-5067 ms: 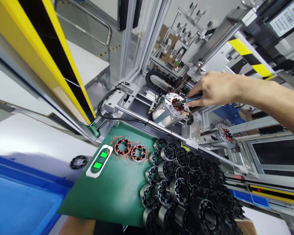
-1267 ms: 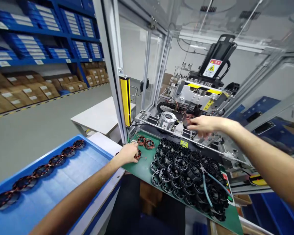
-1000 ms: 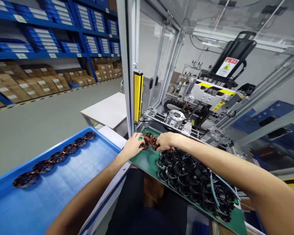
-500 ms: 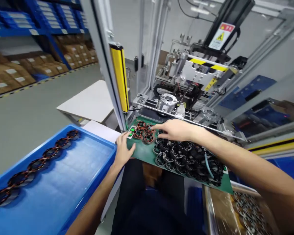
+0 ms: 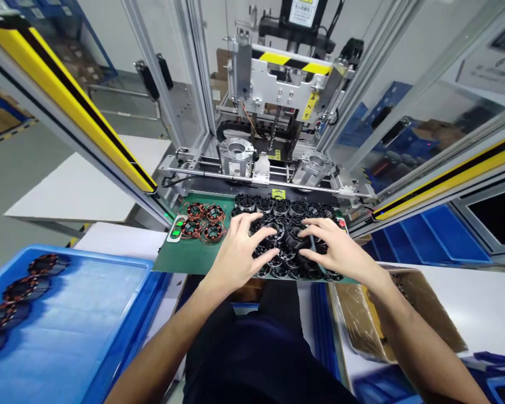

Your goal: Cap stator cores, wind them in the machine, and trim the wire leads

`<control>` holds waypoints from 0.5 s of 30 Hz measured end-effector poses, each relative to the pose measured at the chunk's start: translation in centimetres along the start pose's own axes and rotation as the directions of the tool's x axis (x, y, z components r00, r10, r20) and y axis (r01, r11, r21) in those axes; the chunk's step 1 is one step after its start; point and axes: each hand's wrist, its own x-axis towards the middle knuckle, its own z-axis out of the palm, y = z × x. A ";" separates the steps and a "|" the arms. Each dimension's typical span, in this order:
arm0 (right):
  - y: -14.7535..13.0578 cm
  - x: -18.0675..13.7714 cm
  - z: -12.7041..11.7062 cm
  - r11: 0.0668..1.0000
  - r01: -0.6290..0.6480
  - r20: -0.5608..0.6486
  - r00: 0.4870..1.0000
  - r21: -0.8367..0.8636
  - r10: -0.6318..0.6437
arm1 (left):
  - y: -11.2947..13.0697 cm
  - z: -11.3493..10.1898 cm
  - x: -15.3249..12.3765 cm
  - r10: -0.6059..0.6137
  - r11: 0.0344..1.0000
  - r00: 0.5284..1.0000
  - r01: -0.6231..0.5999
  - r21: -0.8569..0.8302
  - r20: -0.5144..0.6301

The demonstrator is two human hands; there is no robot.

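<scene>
Tray (image 5: 88, 303) on the left, blue plastic, four copper-wound stators (image 5: 27, 289) strung down its left side. Cardboard box (image 5: 421, 303) on the right, contents mostly hidden by the right forearm (image 5: 421, 336). Black stator cores (image 5: 286, 257) crammed together on the green counter (image 5: 189, 255), pretty much out to the near edge. Four wire-trailing stators (image 5: 200, 224) at the left end, green showing below them. Left hand (image 5: 239, 247) and right hand (image 5: 334, 247) over the cores, fingers wide and curved, can't tell if touching.
</scene>
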 end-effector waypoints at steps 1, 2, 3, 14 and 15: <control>0.2 0.2 0.4 1.000 0.006 0.002 1.000 0.013 -0.006 | 0.0 0.7 0.6 -0.001 1.000 1.000 0.000 0.022 0.024; 0.4 0.5 0.6 1.000 0.012 0.002 1.000 0.025 -0.012 | -0.1 1.2 1.0 -0.004 0.999 0.999 0.003 0.037 0.037; 0.6 0.7 0.8 0.999 0.018 -0.002 1.000 0.039 -0.017 | -0.2 1.6 1.3 -0.005 0.999 0.999 0.003 0.039 0.042; -3.8 -0.2 -3.9 0.666 -0.041 -0.073 0.987 0.744 0.143 | 4.3 -4.2 -1.1 -0.179 0.754 0.980 0.195 -0.628 0.090; -4.4 -0.1 -4.2 0.587 -0.066 -0.039 0.985 0.807 0.165 | 5.0 -4.8 -1.4 -0.156 0.734 0.982 0.188 -0.652 0.108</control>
